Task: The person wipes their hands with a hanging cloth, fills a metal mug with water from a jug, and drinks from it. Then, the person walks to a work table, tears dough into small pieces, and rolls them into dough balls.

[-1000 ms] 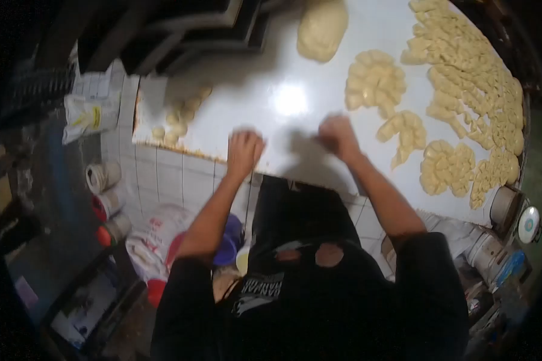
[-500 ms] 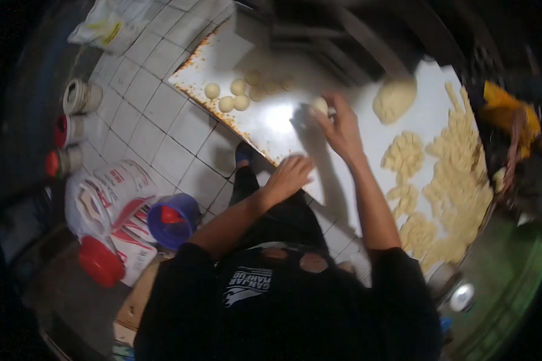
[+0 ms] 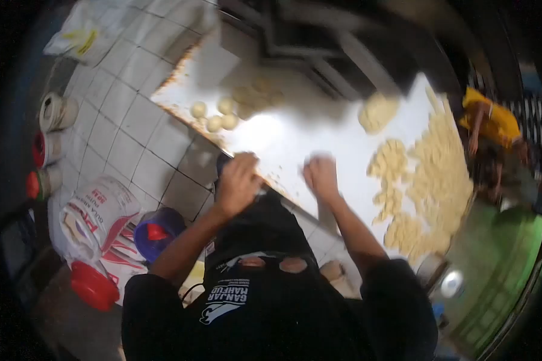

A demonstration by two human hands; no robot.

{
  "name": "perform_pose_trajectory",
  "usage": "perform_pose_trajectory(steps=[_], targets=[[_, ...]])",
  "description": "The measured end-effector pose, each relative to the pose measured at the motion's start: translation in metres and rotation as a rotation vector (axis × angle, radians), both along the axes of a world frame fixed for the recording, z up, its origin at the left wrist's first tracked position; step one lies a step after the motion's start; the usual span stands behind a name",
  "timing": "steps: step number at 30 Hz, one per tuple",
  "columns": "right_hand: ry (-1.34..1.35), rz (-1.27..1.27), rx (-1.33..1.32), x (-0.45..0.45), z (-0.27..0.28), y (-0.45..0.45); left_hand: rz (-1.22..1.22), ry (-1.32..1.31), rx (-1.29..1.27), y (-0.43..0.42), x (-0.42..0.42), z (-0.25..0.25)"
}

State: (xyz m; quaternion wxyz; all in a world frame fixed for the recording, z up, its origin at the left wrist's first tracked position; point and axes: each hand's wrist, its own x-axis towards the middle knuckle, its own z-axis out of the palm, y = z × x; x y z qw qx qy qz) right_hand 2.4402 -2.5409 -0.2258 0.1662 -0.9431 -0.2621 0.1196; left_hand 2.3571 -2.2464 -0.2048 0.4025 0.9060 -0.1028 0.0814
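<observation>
My left hand (image 3: 239,185) lies palm down at the near edge of the white table (image 3: 295,159), fingers loosely bent and slightly apart. Whatever is beneath its palm is hidden. To its right, my right hand (image 3: 321,176) rests on the tabletop, blurred, with its fingers curled in. I cannot make out what they hold, if anything. Beyond my left hand sit several round dough balls (image 3: 229,122), some in shadow. A large dough lump (image 3: 378,113) lies past my right hand. Cut dough pieces (image 3: 436,180) cover the right side of the table in heaps.
Dark frame-like structures (image 3: 343,48) stand over the table's far side. On the floor at left are a white sack (image 3: 105,207), a purple bucket (image 3: 159,231), a red bowl (image 3: 94,286) and lidded tubs (image 3: 59,112). Another person in yellow (image 3: 494,120) is at far right.
My right hand has come nearer and curled; the dough ball it held is no longer visible. My left hand has shifted left along the table edge. The whole view has shifted too.
</observation>
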Motion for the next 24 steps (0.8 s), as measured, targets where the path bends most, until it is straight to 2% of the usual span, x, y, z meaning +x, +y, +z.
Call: perform_pose_trajectory(steps=[1, 3, 5, 6, 7, 9, 10, 11, 12, 13, 14, 17, 18, 19, 21, 23, 24], targets=[[-0.279, -0.234, 0.071, 0.009, -0.01, 0.013, 0.02, 0.017, -0.003, -0.004, -0.002, -0.007], [-0.13, -0.469, 0.036, 0.019, -0.012, 0.047, -0.051, -0.063, 0.156, -0.014, -0.002, -0.006], [-0.217, -0.125, 0.388, -0.034, 0.006, 0.032, -0.034, -0.019, 0.125, -0.021, -0.018, 0.005], [-0.245, -0.066, 0.464, -0.046, 0.001, 0.008, 0.026, 0.033, 0.071, -0.025, -0.028, 0.011], [-0.303, -0.049, 0.412, -0.041, -0.011, -0.023, 0.013, 0.017, 0.081, -0.03, -0.037, 0.02], [-0.238, -0.203, 0.415, 0.013, -0.046, -0.082, 0.093, -0.046, 0.148, -0.04, -0.064, 0.037], [-0.316, -0.358, 0.359, 0.047, -0.025, -0.1, 0.087, -0.041, 0.154, -0.045, -0.078, 0.037], [-0.183, -0.652, 0.406, 0.071, 0.06, -0.09, 0.118, -0.015, 0.156, -0.049, -0.09, 0.034], [-0.355, -0.528, 0.364, 0.11, 0.051, -0.113, 0.156, 0.009, 0.157, -0.054, -0.096, 0.031], [-0.581, -0.257, 0.36, 0.156, 0.028, -0.145, 0.166, 0.022, 0.16, -0.064, -0.099, 0.028], [-0.232, -0.326, 0.111, 0.165, 0.029, -0.156, 0.181, 0.068, 0.106, -0.075, -0.103, 0.027], [-0.237, -0.235, 0.123, 0.09, 0.033, -0.143, 0.209, 0.067, 0.069, -0.091, -0.115, 0.03], [-0.14, -0.195, 0.119, 0.044, 0.036, -0.126, 0.247, 0.112, 0.026, -0.094, -0.12, 0.031], [-0.188, 0.106, 0.332, -0.004, 0.0, -0.132, 0.276, 0.175, -0.016, -0.097, -0.128, 0.032], [-0.062, 0.525, 0.324, -0.036, 0.014, -0.124, 0.312, 0.221, -0.035, -0.101, -0.129, 0.034], [-0.269, 0.189, 0.226, -0.006, -0.016, -0.104, 0.234, 0.176, 0.03, -0.103, -0.133, 0.03], [-0.268, 0.034, 0.19, 0.007, -0.006, -0.074, 0.238, 0.166, 0.007, -0.105, -0.132, 0.017]])
